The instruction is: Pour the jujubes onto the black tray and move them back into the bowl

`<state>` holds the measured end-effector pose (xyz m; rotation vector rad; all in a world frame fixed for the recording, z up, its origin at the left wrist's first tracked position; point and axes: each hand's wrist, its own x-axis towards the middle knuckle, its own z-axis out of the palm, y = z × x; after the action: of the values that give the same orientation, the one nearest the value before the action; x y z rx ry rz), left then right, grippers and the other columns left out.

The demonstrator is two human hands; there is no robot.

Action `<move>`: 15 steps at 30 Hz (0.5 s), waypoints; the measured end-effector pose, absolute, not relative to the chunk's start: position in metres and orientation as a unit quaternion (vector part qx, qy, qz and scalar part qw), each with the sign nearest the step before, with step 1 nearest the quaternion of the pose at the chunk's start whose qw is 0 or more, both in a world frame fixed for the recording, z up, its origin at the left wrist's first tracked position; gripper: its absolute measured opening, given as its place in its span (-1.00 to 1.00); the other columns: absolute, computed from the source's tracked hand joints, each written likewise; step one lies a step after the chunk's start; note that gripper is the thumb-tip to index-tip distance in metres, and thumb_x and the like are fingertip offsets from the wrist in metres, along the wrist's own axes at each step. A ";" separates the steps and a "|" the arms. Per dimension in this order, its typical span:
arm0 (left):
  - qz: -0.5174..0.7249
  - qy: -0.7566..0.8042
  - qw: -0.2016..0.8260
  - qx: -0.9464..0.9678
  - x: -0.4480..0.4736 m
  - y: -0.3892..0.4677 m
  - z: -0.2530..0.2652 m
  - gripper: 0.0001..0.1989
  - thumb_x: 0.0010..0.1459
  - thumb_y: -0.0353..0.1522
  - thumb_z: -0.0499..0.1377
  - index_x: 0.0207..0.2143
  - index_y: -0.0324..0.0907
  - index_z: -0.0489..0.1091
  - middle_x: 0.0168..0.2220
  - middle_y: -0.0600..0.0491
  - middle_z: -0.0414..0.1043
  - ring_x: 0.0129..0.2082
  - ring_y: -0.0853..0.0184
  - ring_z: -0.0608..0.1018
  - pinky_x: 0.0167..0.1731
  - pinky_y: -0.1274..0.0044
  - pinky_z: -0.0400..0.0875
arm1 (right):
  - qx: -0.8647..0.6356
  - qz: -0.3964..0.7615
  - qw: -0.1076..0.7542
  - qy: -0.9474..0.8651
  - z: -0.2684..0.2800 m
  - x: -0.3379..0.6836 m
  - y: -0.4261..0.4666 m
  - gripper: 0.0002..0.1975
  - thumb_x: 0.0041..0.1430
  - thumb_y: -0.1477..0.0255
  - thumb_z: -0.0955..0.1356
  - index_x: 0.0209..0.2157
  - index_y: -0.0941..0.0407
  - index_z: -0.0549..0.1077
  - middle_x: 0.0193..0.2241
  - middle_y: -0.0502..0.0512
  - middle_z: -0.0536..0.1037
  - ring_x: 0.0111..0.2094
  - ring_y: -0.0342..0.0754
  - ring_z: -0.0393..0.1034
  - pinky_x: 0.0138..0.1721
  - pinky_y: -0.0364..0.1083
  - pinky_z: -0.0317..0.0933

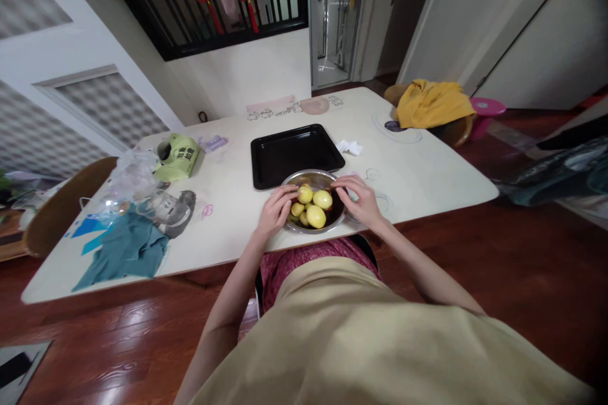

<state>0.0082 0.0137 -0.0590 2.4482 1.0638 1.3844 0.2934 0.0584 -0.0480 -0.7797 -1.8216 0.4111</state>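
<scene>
Fruit [316,216], yellow and round, lies piled in a metal bowl [308,177] near the front edge of the white surface [228,221]. The left hand [278,207] bends its fingers over the bowl's left rim, beside the fruit; the right hand [360,199] reaches over the right rim with curled fingers. Whether either grips anything cannot be told. Just behind the bowl lies a black tray [298,152], with crumpled tissue [350,147] beside it. Farther left are a green bag [183,155] and a teal cloth [126,250].
</scene>
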 end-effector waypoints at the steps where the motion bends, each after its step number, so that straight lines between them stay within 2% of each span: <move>1: 0.459 0.353 0.067 0.813 0.008 0.014 -0.059 -0.61 0.59 -0.30 -0.06 0.19 -0.14 0.51 0.19 -0.17 0.53 0.25 0.14 0.55 0.27 0.15 0.47 | -0.338 0.174 0.529 -0.759 -0.049 0.294 0.059 -0.75 0.47 0.26 0.32 -0.16 0.00 0.64 -0.18 0.16 0.71 -0.07 0.14 0.58 0.09 0.20 0.47; 6: 0.455 0.359 0.067 0.812 0.008 0.014 -0.059 -0.60 0.60 -0.27 -0.07 0.18 -0.14 0.51 0.19 -0.18 0.53 0.25 0.13 0.55 0.26 0.14 0.47 | -0.366 0.173 0.525 -0.748 -0.056 0.297 0.066 -0.72 0.47 0.24 0.29 -0.17 0.00 0.63 -0.19 0.17 0.71 -0.07 0.16 0.57 0.11 0.24 0.45; 15: 0.450 0.368 0.065 0.811 0.008 0.013 -0.059 -0.59 0.60 -0.27 -0.08 0.16 -0.15 0.52 0.19 -0.19 0.54 0.24 0.13 0.55 0.27 0.14 0.47 | -0.362 0.143 0.532 -0.752 -0.067 0.300 0.075 -0.76 0.46 0.30 0.30 -0.18 0.03 0.61 -0.20 0.17 0.70 -0.10 0.14 0.58 0.04 0.18 0.46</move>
<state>0.0075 0.0130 -0.0595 2.4489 1.1104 1.3578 0.2997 0.0749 -0.0675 -0.8631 -1.7940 0.3406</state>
